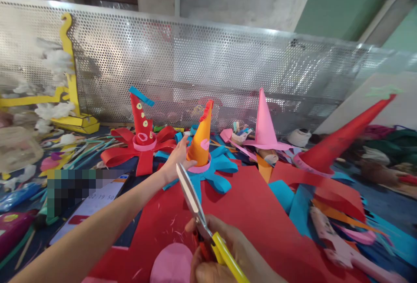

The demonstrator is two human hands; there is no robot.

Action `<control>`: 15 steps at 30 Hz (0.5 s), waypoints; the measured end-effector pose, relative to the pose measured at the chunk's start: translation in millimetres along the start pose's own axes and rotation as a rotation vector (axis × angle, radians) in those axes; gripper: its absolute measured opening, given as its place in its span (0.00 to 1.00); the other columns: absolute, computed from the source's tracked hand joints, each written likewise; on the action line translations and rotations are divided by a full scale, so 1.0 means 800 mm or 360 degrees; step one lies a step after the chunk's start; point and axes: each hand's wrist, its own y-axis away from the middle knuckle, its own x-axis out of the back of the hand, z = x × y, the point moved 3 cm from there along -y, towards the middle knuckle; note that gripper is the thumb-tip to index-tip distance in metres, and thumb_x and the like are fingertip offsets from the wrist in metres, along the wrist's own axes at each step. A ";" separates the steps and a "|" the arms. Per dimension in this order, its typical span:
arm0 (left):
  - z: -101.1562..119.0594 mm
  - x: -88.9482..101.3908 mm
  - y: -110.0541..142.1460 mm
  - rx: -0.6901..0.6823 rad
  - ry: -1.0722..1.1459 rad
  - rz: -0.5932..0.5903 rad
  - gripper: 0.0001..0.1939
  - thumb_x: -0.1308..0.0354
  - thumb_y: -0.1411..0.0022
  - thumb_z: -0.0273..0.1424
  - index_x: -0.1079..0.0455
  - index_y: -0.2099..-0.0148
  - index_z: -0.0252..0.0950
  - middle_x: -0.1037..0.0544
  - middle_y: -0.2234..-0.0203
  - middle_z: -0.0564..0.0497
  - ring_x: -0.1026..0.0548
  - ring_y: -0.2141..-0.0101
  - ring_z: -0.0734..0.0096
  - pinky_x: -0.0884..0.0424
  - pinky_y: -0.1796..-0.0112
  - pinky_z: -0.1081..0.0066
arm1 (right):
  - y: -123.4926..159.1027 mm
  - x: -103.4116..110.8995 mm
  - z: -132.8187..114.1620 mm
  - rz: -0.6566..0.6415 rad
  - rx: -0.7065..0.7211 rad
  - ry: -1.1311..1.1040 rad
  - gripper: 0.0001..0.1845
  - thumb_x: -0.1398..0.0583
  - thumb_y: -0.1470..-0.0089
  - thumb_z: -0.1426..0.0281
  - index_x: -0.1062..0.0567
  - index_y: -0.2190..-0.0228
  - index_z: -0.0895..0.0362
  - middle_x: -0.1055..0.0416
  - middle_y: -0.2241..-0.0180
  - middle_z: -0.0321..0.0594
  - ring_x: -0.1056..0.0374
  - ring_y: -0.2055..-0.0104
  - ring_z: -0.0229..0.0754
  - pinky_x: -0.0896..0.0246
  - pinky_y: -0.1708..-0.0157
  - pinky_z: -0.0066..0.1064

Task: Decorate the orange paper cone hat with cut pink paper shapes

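My left hand (177, 159) is stretched forward to the left side of an orange paper cone hat (198, 148). Its thumb and fingers are apart, with the thumb at the cone's lower front; whether it presses on the cone I cannot tell. The cone has a red frilled strip, a pink band at its foot and blue looped paper strips (220, 183) spread below. Nearer to me, my right hand (224, 252) grips scissors (192, 196) with a yellow handle, blades pointing up and left. Below them lie a red sheet (228, 204) and a round pink paper piece (172, 263).
A red cone hat (141, 122) with looped strips stands at left, a pink cone hat (264, 122) and a tilted red cone (345, 137) at right. A phone (94, 209) lies left, a pink glue gun (339, 239) right. A perforated metal panel (211, 65) stands behind.
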 end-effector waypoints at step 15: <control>0.010 0.001 -0.003 0.0081 0.0094 0.0159 0.44 0.34 0.55 0.32 0.52 0.39 0.32 0.36 0.45 0.33 0.36 0.44 0.53 0.38 0.47 0.57 | 0.018 -0.019 -0.014 0.0053 -0.0075 -0.0123 0.19 0.29 0.67 0.66 0.25 0.70 0.58 0.38 0.76 0.30 0.41 0.76 0.28 0.47 0.75 0.18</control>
